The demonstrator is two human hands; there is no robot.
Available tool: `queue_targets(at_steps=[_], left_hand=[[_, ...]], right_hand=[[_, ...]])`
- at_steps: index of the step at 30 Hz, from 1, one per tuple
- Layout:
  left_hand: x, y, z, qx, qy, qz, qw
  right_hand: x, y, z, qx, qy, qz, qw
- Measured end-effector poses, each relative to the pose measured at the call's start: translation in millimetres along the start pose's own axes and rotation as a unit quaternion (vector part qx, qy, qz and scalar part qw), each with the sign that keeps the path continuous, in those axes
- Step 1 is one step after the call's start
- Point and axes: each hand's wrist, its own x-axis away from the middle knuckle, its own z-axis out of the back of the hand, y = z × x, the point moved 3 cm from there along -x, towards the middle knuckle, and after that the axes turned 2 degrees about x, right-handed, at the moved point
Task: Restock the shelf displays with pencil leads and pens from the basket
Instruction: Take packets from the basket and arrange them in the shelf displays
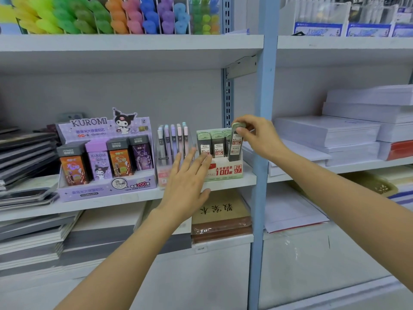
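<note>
A white display box with red print stands on the middle shelf and holds several green-capped pencil lead cases. My right hand pinches the top of one lead case, which stands tilted in the box's right end. My left hand is held flat with straight fingers in front of the box's left side, fingertips near its front. Left of the box stands a clear holder with pastel pens. The basket is out of view.
A purple Kuromi lead display fills the shelf further left. Dark notebooks are stacked at far left, white paper reams to the right past a blue upright post. Coloured highlighters line the shelf above.
</note>
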Motion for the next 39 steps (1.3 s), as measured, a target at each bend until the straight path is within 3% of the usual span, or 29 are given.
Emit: queue_targets(at_steps=[3,9,13,17,22,24,28,33,39], left_hand=[[0,0,0,-0.004,0.0,-0.001,1.0],[-1,0,-4,-0.014,0.002,-0.002,1.0],[-2,-1,-4,-0.009,0.002,-0.003,1.0],[6,0,0,0.014,0.016,-0.02,1.0],[57,-3,-10,0.096,0.141,-0.027,0.985],[89,-6,-29,0.117,0.169,-0.012,0.979],[161,-15,-93,0.156,0.062,0.059,0.984],[273,-21,-186,0.218,-0.149,0.164,0.95],[391,-10,-264,0.209,-0.381,0.246,0.867]], right_hand=[[-1,4,-7,0.024,-0.044,-0.009,0.999],[3,11,-18,-0.005,-0.024,-0.047,0.999],[3,12,-24,0.055,-0.009,-0.045,0.997],[12,7,-32,0.132,-0.062,-0.033,0.989],[58,-20,-48,0.1,-0.003,0.091,0.991],[83,-31,-68,0.049,-0.038,0.142,0.988],[148,-37,-145,-0.043,-0.251,0.128,0.958],[257,6,-259,-0.032,-0.54,0.022,0.841],[405,87,-336,0.064,-0.677,-0.177,0.712]])
